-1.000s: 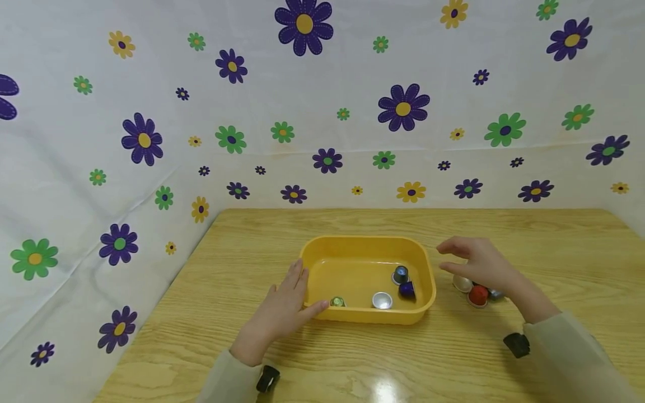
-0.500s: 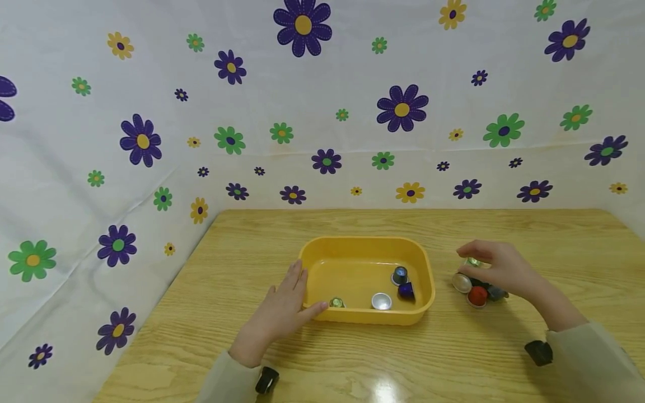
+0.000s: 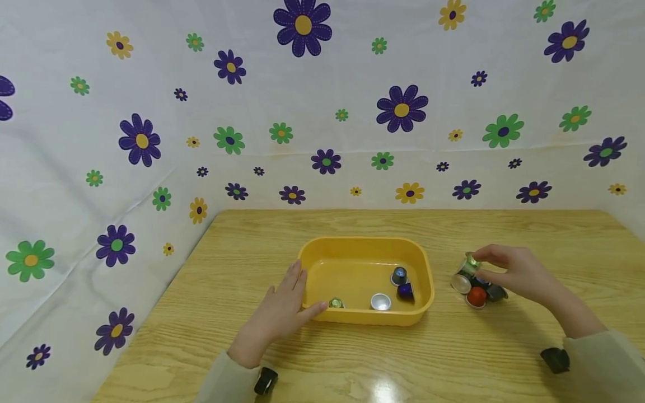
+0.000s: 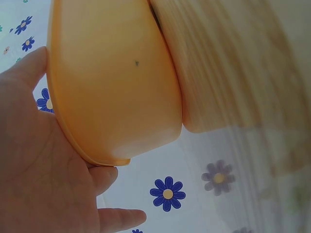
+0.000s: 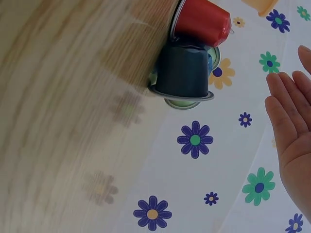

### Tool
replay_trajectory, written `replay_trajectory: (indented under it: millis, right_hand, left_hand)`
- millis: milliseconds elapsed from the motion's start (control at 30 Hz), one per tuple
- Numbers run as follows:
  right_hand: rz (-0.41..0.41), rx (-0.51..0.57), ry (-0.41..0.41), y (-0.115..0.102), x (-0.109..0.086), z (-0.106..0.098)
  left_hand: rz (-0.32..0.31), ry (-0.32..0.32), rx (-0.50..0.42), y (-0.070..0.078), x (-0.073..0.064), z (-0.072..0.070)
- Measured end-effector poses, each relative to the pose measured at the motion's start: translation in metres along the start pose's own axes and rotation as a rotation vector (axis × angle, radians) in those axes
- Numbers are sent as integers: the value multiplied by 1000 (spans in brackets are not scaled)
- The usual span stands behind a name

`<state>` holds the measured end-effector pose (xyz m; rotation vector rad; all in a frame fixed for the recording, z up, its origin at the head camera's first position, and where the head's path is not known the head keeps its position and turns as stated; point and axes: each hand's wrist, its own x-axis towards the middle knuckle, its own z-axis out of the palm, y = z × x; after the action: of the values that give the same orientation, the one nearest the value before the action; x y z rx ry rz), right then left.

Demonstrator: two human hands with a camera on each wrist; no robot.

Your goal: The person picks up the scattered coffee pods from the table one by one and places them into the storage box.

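Note:
My left hand (image 3: pixel 279 305) rests on the left end of a yellow tray (image 3: pixel 363 317), thumb over the front rim, fingers straight along the side. The left wrist view shows the thumb against the tray's rim. My right hand (image 3: pixel 521 274) is at a small pile of coffee capsules, thumb and forefinger apart, the forefinger's tip right at a green capsule (image 3: pixel 471 263). Around it lie a pale capsule (image 3: pixel 461 284), a red capsule (image 3: pixel 476 296) and a dark capsule (image 5: pixel 182 70). In the right wrist view the fingers are extended and part of the pile is hidden.
Inside the tray lie a green-gold capsule (image 3: pixel 336 303), an upturned silver capsule (image 3: pixel 381 302), a blue-grey capsule (image 3: pixel 399 275) and a purple capsule (image 3: pixel 405 291). The wooden table (image 3: pixel 322 364) meets a flower-patterned cloth (image 3: pixel 302 112) behind and at the left.
My right hand has moved right, from beside the tray's right rim to the capsule pile, uncovering the green capsule. The left hand and the tray have stayed in place.

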<state>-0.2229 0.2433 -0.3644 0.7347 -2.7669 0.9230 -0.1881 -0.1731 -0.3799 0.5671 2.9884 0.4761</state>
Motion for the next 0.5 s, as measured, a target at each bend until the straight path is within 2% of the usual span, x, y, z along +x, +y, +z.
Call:
replay_trajectory:
  millis: [300,500]
  right_hand:
    - [17,-2,-25,6,-6,-2]
    - [-3,-19,-37,11,-9,-2]
  left_hand:
    - [-12,-2,-7,1,0,0]
    - [-8,-3,-7,1,-1,-1]
